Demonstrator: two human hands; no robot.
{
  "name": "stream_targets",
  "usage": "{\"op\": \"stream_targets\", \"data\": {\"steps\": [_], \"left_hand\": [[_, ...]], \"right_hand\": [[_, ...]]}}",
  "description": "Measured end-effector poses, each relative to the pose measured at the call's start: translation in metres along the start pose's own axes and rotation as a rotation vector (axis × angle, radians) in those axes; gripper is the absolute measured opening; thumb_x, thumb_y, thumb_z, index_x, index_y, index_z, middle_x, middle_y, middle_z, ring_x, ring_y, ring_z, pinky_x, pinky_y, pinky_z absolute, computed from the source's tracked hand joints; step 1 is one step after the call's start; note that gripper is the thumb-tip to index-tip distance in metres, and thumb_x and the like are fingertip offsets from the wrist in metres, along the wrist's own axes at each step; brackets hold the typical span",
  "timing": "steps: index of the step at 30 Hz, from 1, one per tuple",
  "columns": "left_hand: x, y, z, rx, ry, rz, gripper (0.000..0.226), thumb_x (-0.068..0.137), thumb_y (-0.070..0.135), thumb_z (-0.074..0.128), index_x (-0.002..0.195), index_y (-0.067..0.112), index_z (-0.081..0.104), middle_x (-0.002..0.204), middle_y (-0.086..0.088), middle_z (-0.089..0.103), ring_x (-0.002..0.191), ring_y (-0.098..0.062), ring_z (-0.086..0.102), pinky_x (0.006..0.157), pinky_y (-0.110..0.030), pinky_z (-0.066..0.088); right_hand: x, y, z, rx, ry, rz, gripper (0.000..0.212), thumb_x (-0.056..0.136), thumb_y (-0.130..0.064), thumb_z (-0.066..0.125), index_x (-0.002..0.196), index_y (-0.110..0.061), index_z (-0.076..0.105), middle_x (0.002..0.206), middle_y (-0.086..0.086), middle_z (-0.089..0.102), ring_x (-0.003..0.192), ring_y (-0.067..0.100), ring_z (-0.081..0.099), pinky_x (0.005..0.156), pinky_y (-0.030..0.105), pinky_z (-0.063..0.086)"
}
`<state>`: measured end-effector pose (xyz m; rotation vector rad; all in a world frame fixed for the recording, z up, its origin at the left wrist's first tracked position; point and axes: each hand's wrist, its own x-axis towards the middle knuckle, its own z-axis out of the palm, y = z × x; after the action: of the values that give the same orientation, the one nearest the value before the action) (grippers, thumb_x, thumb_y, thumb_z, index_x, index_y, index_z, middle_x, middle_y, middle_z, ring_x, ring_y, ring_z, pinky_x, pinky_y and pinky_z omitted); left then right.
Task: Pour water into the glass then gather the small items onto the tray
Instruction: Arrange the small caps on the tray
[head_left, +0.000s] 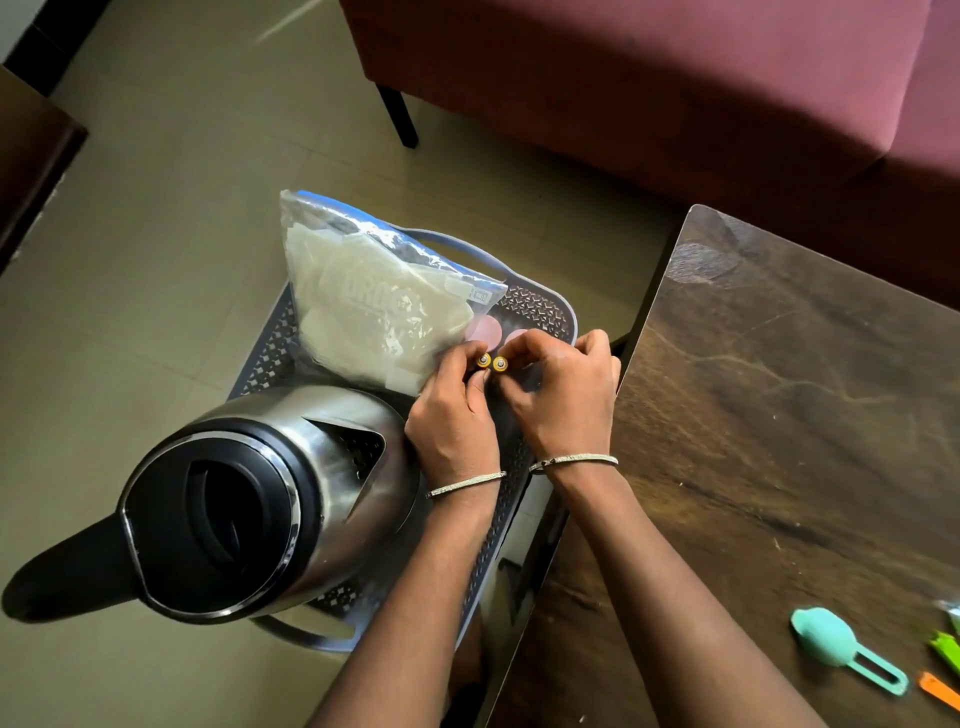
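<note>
A grey perforated tray sits beside the wooden table. On it stand a steel kettle with a black lid and handle, and a clear zip bag of pale contents. Over the tray's right side, my left hand pinches one small yellow battery upright. My right hand pinches a second yellow battery right next to it. Two pink round pieces show just beyond my fingers. No glass is in view.
The dark wooden table fills the right side. On its near right corner lie a teal scoop, a green item and an orange item. A maroon sofa stands behind, over a tiled floor.
</note>
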<state>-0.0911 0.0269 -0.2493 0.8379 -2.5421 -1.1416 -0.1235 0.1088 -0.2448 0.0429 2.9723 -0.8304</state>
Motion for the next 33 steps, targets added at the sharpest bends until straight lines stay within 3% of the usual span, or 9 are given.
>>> {"op": "stream_targets", "data": {"steps": [7, 17, 25, 30, 33], "left_hand": [[-0.001, -0.001, -0.001, -0.011, -0.028, -0.02, 0.034, 0.08, 0.003, 0.069, 0.11, 0.018, 0.071, 0.1, -0.004, 0.075, 0.089, -0.028, 0.069, 0.075, -0.026, 0.041], [-0.004, 0.001, -0.003, -0.032, -0.038, -0.035, 0.04, 0.08, 0.003, 0.068, 0.116, 0.019, 0.069, 0.106, -0.005, 0.073, 0.095, -0.027, 0.068, 0.079, -0.028, 0.043], [-0.022, 0.013, -0.019, -0.055, -0.024, -0.016, 0.041, 0.08, -0.005, 0.065, 0.117, 0.013, 0.066, 0.105, -0.007, 0.071, 0.086, -0.02, 0.07, 0.079, -0.023, 0.045], [-0.047, 0.03, -0.039, -0.108, -0.025, 0.003, 0.032, 0.084, -0.004, 0.063, 0.112, 0.01, 0.067, 0.105, -0.006, 0.07, 0.084, -0.023, 0.069, 0.076, -0.042, 0.057], [-0.068, 0.041, -0.047, -0.11, -0.035, 0.056, 0.025, 0.084, -0.001, 0.065, 0.106, 0.01, 0.068, 0.101, -0.004, 0.071, 0.08, -0.022, 0.068, 0.071, -0.041, 0.057]], "right_hand": [[0.0, 0.002, 0.0, -0.035, -0.013, -0.003, 0.015, 0.078, -0.034, 0.076, 0.091, -0.031, 0.07, 0.078, -0.014, 0.065, 0.084, 0.015, 0.037, 0.074, 0.036, 0.036], [0.0, 0.003, -0.004, -0.082, -0.057, -0.019, 0.023, 0.076, -0.036, 0.076, 0.097, -0.033, 0.067, 0.086, -0.014, 0.069, 0.085, 0.013, 0.033, 0.073, 0.032, 0.024], [-0.019, 0.0, -0.033, -0.118, -0.052, -0.031, 0.029, 0.078, -0.032, 0.073, 0.106, -0.03, 0.065, 0.107, -0.011, 0.066, 0.101, 0.023, 0.051, 0.077, 0.036, 0.032], [-0.055, 0.011, -0.069, 0.148, 0.049, 0.112, 0.016, 0.083, -0.025, 0.071, 0.099, -0.024, 0.072, 0.103, -0.006, 0.068, 0.099, 0.023, 0.057, 0.085, 0.044, 0.046], [-0.082, 0.026, -0.09, 0.268, 0.133, 0.218, 0.011, 0.083, -0.016, 0.072, 0.091, -0.024, 0.073, 0.095, -0.009, 0.071, 0.093, 0.021, 0.06, 0.086, 0.047, 0.049]]}}
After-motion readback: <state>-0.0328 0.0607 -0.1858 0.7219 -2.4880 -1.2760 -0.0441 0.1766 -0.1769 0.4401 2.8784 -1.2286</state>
